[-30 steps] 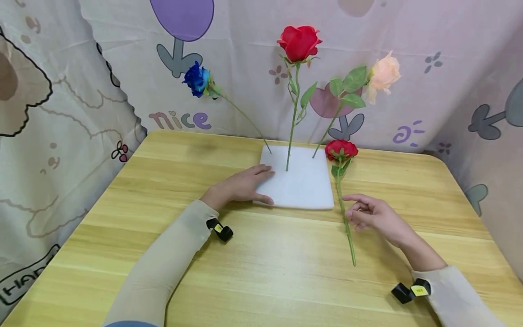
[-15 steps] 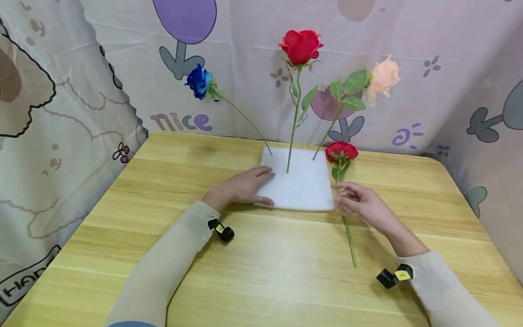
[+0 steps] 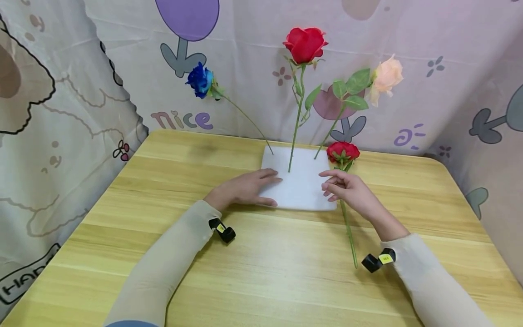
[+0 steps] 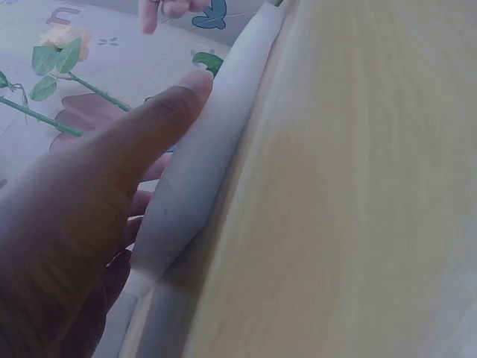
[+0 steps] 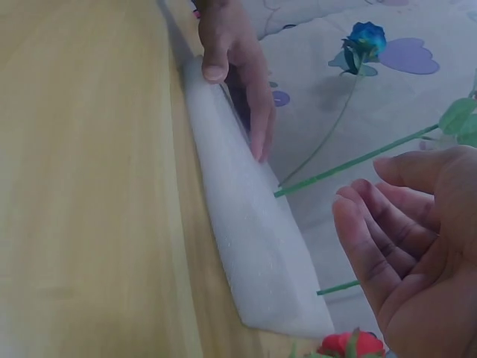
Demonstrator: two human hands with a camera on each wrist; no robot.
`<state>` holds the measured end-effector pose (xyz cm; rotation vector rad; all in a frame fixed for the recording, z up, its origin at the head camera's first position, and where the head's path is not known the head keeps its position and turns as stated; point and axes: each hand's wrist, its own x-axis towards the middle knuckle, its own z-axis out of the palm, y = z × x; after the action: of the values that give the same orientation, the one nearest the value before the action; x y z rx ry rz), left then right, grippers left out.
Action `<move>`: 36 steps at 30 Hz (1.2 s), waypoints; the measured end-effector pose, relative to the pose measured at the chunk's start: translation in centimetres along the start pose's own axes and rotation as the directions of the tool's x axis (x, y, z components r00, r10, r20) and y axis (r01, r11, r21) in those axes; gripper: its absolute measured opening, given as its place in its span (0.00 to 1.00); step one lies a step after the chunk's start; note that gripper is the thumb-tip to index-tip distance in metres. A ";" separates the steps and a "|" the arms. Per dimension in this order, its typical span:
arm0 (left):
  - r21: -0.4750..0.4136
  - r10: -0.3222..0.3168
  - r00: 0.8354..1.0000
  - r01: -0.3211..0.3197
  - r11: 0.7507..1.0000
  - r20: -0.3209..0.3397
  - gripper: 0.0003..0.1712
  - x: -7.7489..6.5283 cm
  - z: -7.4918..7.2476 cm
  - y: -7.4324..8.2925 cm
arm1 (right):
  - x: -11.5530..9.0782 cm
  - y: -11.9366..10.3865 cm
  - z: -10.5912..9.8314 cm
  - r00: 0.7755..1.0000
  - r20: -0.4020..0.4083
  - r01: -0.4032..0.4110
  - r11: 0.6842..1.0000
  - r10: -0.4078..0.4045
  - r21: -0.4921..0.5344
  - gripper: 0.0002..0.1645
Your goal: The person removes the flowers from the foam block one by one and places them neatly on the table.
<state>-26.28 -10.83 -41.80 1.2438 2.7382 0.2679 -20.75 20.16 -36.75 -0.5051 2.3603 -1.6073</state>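
Observation:
A white foam block [image 3: 300,193] lies on the table. From it rise a blue rose [image 3: 200,81] leaning left, a tall red rose [image 3: 305,45] near the middle, and a peach rose [image 3: 387,75] leaning right. My left hand [image 3: 249,187] rests on the block's left side, thumb at the front edge and fingers spread over the top. Over the right edge hovers my right hand [image 3: 347,188], fingers loosely bent around nothing. In the right wrist view its palm [image 5: 425,261] shows bare. Another red rose [image 3: 343,152] lies beside the block, its stem partly hidden under that hand.
The wooden table [image 3: 261,272] reaches back to a patterned cloth [image 3: 245,68] hung behind it. The loose rose's stem points toward the table's front. Small black cameras [image 3: 222,230] sit on both sleeves.
My right hand has moved left and farther back, from beside the loose red rose's stem to over the block's right edge. My left hand has stayed on the block.

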 end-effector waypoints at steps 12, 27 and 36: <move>-0.019 0.034 0.999 -0.033 0.999 0.017 0.47 -0.1 -0.4 0.1 | 2.5 -0.6 0.9 1.000 -0.029 0.002 1.000 -0.001 0.024 0.20; -0.034 0.008 1.000 -0.007 0.999 0.012 0.48 -0.1 -0.7 0.4 | 4.9 -0.8 2.1 0.993 -0.116 0.039 0.997 -0.031 0.063 0.19; -0.046 -0.003 1.000 0.004 0.999 0.021 0.48 0.0 -0.7 0.4 | 6.5 -0.6 3.0 0.984 -0.171 0.058 0.998 -0.052 0.031 0.21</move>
<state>-26.14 -10.66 -41.06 1.2230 2.7003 0.3137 -25.46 14.73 -37.33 -0.4452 2.4539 -1.7797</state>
